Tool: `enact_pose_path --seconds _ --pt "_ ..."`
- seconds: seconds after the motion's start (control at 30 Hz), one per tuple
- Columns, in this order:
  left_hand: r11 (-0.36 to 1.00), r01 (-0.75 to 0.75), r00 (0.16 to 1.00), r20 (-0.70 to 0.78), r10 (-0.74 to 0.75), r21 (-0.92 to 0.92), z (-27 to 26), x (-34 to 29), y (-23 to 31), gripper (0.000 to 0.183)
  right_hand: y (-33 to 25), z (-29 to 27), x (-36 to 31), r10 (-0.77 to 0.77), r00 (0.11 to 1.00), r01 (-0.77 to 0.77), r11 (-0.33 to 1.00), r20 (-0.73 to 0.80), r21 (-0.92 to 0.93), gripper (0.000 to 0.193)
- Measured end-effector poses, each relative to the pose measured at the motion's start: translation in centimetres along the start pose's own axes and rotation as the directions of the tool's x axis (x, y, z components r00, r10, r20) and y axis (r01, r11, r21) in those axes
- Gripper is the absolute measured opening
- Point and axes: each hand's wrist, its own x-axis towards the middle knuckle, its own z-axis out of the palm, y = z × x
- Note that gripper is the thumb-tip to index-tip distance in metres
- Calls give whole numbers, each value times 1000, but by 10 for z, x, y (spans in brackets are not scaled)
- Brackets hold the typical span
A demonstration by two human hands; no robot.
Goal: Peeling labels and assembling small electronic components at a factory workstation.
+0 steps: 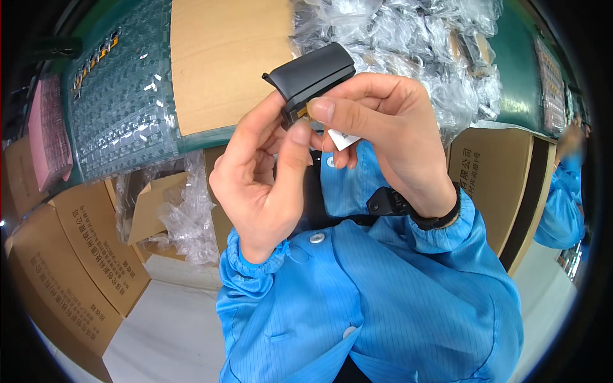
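Observation:
Both hands hold a small black device with a rounded, glossy casing [316,70], raised above the near edge of the bench. My left hand [258,169] is closed, its thumb and fingertips at the lower left end of the casing. My right hand [393,124] is closed round the other end, with the thumb pressed beside a small yellowish strip [302,111] at the device's lower edge. A white label [342,139] sticks out below the right fingers. What the curled fingers cover underneath is hidden.
Beyond the hands lie a cardboard sheet [230,57] and a heap of clear plastic bags [408,45]. Clear blister trays [124,96] lie at left, beside a pink stack [50,134]. Cardboard boxes [76,255] stand below left; another carton [488,182] stands right, near a person's blue sleeve [560,210].

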Motion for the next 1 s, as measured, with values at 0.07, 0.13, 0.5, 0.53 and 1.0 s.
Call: enact_pose_path --seconds 0.07,0.13,0.5,0.53,1.0 --pt "1000 -14 1000 -9 14 -8 -1 1 -1 33 -1 2 -1 -8 1000 8 1000 -7 6 16" --pt "999 -38 999 -21 38 5 -3 1 -1 32 -2 5 -1 25 999 -25 999 -22 -29 14" --pt "985 66 975 -198 -98 -160 -17 5 6 25 10 8 5 -628 772 477 676 -100 -561 40" --pt "980 143 973 -162 -165 -135 -18 8 12 27 9 12 10 -633 768 486 673 -94 -558 40" --pt "957 148 977 -115 -181 -250 -12 7 20 27 9 26 19 -296 955 295 955 -22 -16 25"
